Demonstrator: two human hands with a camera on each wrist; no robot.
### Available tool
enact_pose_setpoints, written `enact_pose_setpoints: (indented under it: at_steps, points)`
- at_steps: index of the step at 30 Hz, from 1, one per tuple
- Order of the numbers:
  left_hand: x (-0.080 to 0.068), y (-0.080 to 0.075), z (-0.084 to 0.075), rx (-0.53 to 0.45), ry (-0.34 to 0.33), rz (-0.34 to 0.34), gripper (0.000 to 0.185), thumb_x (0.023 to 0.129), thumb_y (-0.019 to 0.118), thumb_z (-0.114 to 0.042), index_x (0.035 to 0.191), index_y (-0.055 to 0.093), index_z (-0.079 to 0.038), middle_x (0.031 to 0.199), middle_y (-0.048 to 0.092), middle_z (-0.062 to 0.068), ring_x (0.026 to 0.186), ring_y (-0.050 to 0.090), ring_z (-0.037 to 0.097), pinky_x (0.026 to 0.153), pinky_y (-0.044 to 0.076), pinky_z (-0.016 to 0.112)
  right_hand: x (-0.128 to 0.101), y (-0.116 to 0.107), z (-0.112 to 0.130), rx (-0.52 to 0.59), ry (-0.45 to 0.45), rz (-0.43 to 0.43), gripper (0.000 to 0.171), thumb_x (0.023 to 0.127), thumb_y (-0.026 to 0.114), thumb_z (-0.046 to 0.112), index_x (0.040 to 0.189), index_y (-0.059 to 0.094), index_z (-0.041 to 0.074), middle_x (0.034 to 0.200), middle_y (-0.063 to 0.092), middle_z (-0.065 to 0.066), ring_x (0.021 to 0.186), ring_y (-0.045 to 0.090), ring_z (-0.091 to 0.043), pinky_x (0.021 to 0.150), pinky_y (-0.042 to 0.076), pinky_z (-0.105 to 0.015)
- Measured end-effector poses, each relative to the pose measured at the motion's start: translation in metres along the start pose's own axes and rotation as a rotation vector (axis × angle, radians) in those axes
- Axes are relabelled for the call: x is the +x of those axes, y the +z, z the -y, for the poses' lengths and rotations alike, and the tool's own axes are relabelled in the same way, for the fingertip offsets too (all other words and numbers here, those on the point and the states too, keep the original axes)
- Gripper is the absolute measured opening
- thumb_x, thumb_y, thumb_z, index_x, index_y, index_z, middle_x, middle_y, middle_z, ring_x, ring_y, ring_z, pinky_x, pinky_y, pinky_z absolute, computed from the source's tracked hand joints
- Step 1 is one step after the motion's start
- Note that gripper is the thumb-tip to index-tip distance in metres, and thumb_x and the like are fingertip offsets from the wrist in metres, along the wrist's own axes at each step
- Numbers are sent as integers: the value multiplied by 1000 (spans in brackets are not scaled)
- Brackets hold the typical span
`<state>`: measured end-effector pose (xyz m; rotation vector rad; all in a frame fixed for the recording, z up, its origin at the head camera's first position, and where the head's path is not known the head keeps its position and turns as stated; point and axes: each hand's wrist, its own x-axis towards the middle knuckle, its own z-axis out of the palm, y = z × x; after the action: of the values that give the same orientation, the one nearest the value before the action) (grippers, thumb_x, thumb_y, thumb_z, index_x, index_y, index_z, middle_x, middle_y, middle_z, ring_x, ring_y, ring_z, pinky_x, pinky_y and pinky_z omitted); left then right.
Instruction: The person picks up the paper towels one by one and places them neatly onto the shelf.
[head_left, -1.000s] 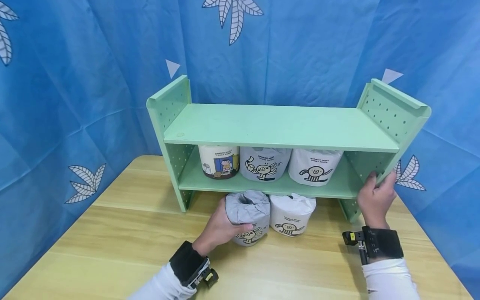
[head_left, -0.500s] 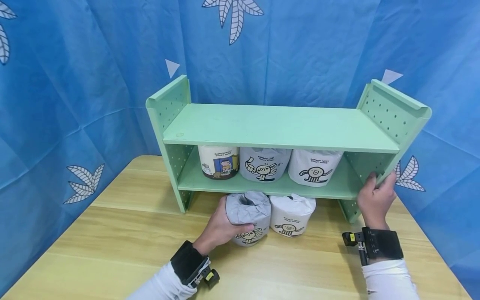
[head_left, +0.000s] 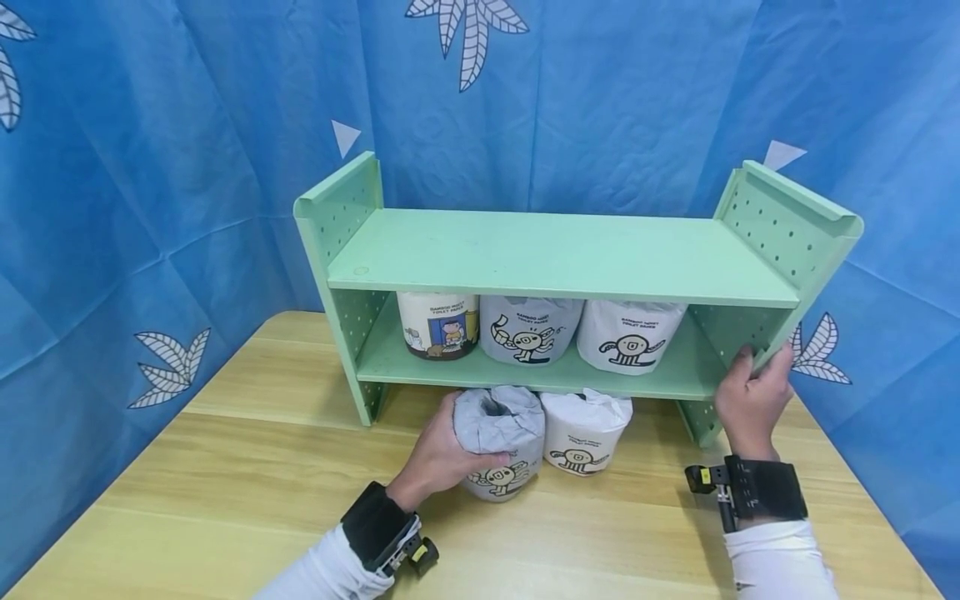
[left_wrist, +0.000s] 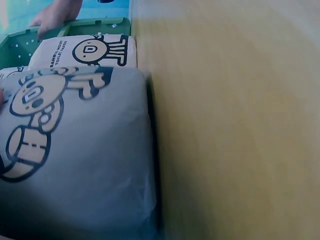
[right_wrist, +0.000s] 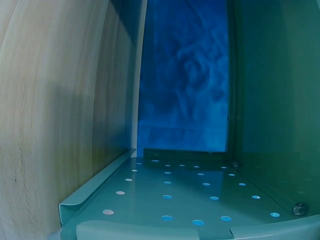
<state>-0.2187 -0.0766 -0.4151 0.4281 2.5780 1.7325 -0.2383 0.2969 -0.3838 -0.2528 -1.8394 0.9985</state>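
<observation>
My left hand (head_left: 441, 454) grips a grey-wrapped toilet paper roll (head_left: 517, 437) standing on the table, thumb across its printed front. In the left wrist view this grey roll (left_wrist: 95, 155) fills the left side. Right beside it is a white-wrapped toilet paper roll (head_left: 588, 429), just in front of the green shelf's lower board. At the far right, my right hand (head_left: 752, 400) holds the front edge of the side panel of the green metal shelf (head_left: 555, 254). The right wrist view shows the perforated panel (right_wrist: 185, 200) from close up, with no fingers visible.
On the lower board stand three more rolls: a white one with a colour picture (head_left: 441, 325), a grey one (head_left: 528, 329) and a white one (head_left: 628, 337). A blue curtain (head_left: 600, 100) hangs behind the wooden table (head_left: 225, 500).
The grey roll in my left hand has shifted slightly toward me and to the right. My right hand stays on the shelf's side panel.
</observation>
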Motion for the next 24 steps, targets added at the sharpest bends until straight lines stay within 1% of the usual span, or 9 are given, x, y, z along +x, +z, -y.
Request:
enact_pose_setpoints:
  at_steps: [2, 4, 10, 19, 24]
  points:
    - [0, 0, 0, 28, 3, 12, 97, 56, 95, -23, 135, 42, -5, 126, 55, 12, 115, 54, 32, 100, 42, 54, 0, 0, 0, 1, -7, -3, 41, 99, 42, 15, 135, 44, -5, 114, 59, -33, 101, 58, -48, 73, 42, -60]
    - [0, 0, -1, 36, 3, 23, 97, 55, 95, -23, 135, 43, -5, 126, 55, 12, 115, 54, 32, 100, 42, 55, 0, 0, -1, 1, -11, -6, 41, 99, 42, 15, 135, 44, -4, 113, 59, -34, 98, 58, -48, 73, 41, -59]
    - [-2, -1, -3, 14, 4, 45, 97, 55, 95, -20, 134, 42, -5, 126, 54, 12, 115, 53, 32, 100, 42, 56, 0, 0, -1, 8, 2, -1, 42, 99, 42, 16, 135, 44, -5, 114, 59, -34, 101, 57, -49, 75, 43, -61]
    - [-2, -2, -4, 28, 5, 17, 99, 53, 96, -24, 135, 43, -4, 126, 55, 13, 114, 54, 32, 97, 45, 54, 0, 0, -2, 11, -2, -1, 39, 99, 43, 13, 132, 45, -7, 115, 58, -34, 102, 57, -49, 76, 43, -61]
    - [-3, -3, -5, 42, 19, 20, 102, 51, 96, -28, 135, 43, -4, 126, 56, 12, 112, 55, 31, 96, 46, 51, 0, 0, -2, 14, -21, -2, 38, 98, 42, 12, 131, 45, -8, 115, 58, -34, 99, 56, -47, 74, 41, -59]
